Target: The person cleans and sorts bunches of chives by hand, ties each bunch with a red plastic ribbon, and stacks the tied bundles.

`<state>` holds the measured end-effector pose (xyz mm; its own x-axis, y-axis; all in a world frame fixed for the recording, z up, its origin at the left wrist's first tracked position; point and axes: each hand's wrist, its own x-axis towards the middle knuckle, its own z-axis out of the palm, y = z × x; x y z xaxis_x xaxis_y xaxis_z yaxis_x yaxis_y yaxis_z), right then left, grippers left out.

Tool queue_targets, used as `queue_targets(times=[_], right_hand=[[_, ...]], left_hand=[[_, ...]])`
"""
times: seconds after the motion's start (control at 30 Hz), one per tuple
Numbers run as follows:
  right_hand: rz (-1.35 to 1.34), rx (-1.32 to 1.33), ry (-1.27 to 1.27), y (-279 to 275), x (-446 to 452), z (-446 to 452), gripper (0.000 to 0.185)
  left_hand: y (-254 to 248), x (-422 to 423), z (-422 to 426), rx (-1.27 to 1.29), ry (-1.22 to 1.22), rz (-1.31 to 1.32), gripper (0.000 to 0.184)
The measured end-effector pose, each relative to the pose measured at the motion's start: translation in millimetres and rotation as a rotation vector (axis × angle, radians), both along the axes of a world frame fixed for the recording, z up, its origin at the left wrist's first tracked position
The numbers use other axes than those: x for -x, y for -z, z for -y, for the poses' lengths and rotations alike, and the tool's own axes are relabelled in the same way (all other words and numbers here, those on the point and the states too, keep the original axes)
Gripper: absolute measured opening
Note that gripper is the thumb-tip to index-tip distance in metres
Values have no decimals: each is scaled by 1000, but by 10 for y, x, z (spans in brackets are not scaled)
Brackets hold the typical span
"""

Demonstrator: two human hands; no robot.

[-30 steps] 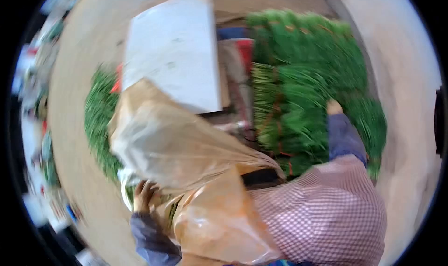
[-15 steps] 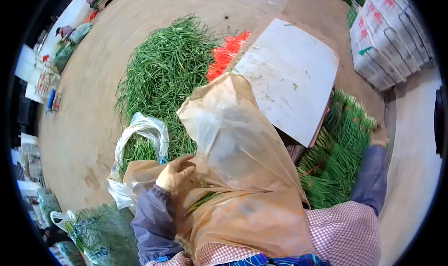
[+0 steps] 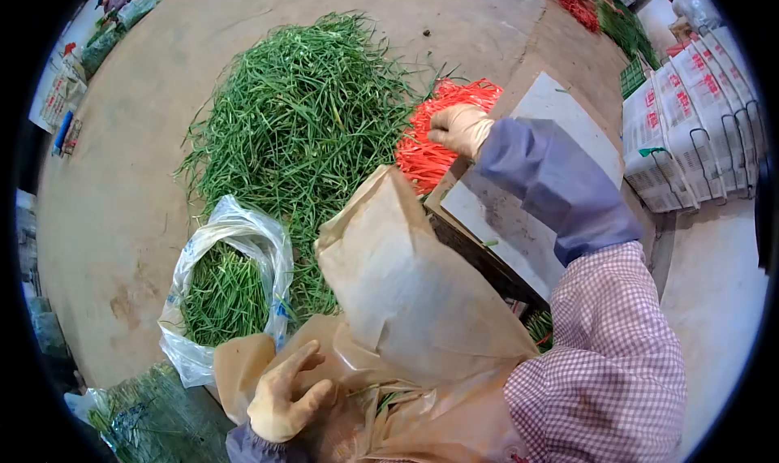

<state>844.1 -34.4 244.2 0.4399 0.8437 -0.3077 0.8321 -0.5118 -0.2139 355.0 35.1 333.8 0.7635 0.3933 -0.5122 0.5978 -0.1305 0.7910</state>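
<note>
My gloved left hand [image 3: 286,394] is low in the view, thumb and fingers apart and nothing between them. It rests over the tan plastic apron [image 3: 398,276] on my lap, where a few green stalks [image 3: 388,400] lie in a fold. My gloved right hand [image 3: 461,129] reaches over a heap of red plastic ties [image 3: 430,159], beside a white-topped board [image 3: 507,219]. Its fingers are bent and slightly apart, and no tie shows in them. To the left spreads a big pile of long, thin green stalks [image 3: 312,106].
A clear plastic bag [image 3: 280,260] stands open with green stalks inside. Another filled bag [image 3: 166,414] sits at lower left. Stacked white crates [image 3: 690,122] stand at right. More red ties [image 3: 578,10] and greens [image 3: 625,33] lie at the far right. A person [image 3: 112,2] is far left.
My right hand has swung from the bundled greens at right, across the board, to the red ties. My left hand has moved lower, and the whole view has shifted.
</note>
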Motion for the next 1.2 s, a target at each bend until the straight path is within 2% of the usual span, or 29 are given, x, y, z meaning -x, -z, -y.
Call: queue_targets(times=[0.03, 0.13, 0.27, 0.37, 0.4, 0.47, 0.5, 0.53, 0.57, 0.6, 0.63, 0.67, 0.7, 0.73, 0.77, 0.83, 0.87, 0.93, 1.0, 1.03, 1.07, 1.1, 1.13, 1.17, 1.2], right_hand=[[206, 245, -27, -38, 83, -83, 31], [306, 442, -157, 344, -79, -126, 31], [176, 73, 19, 489, -280, -99, 26], [151, -251, 102, 365, -267, 51, 23], [-82, -558, 275, 206, -105, 120, 20], [-365, -793, 331, -359, -39, 264, 18], [-340, -862, 405, -782, 142, 375, 20], [-324, -1107, 147, -1038, 164, 566, 21], [-17, -1102, 250, -1254, 85, 706, 24], [-541, -1315, 395, -1256, -281, 985, 27], [-799, -1255, 333, -1485, -373, 1126, 27], [-1043, -1167, 299, -1708, -470, 1268, 28], [-741, -1195, 428, -1646, -563, 1464, 27], [-447, -1173, 585, -1578, -663, 1658, 26], [-356, -981, 548, -1197, -1082, 1946, 26], [-145, -624, 481, -307, -1706, 2345, 27], [69, -34, 405, -83, -1475, 2258, 27], [420, 518, 203, -58, -1001, 1835, 30], [650, 464, 9, -291, -575, 1384, 37], [718, 187, -102, -376, -446, 1024, 39], [716, -139, -330, -487, -140, 557, 37], [635, -214, -384, -599, 226, 6, 32], [452, -321, -405, -824, 1031, -563, 30], [289, -458, -437, -794, 1611, -973, 27], [111, -469, -538, -600, 1975, -1382, 27]], left_hand=[[-16, -39, -41, -45, 36, 12, 60], [1, -74, -121, -121, 146, 37, 61], [-17, -80, -136, -129, 228, 28, 61], [-26, -61, -146, -135, 209, 50, 59], [-26, -24, -170, -93, 173, 41, 59], [-84, 15, -209, -4, 47, 14, 58], [-181, -19, -224, -26, -12, 21, 60], [-86, 58, -295, -84, -14, 89, 58], [72, 222, -374, -159, -37, 135, 57], [214, 328, -443, -150, -67, 97, 55], [289, 451, -555, -141, -103, 64, 54], [240, 455, -610, 18, -220, 64, 54], [236, 475, -661, 183, -320, 89, 53], [456, 633, -750, 226, -332, 127, 53], [764, 785, -801, 269, -330, 168, 52], [1219, 1046, -751, 604, -517, 155, 50], [1737, 1272, -657, 527, -362, 243, 48], [2252, 1592, -519, 446, -267, 304, 45], [2405, 1669, -414, 464, -367, 223, 43], [2482, 1667, -397, 471, -409, 185, 41], [2546, 1672, -398, 479, -448, 145, 40], [2593, 1681, -430, 485, -485, 105, 39], [2417, 1618, -597, 338, -565, 57, 38], [2244, 1552, -817, 188, -645, 11, 36], [2536, 1623, -984, 162, -744, 159, 35]])
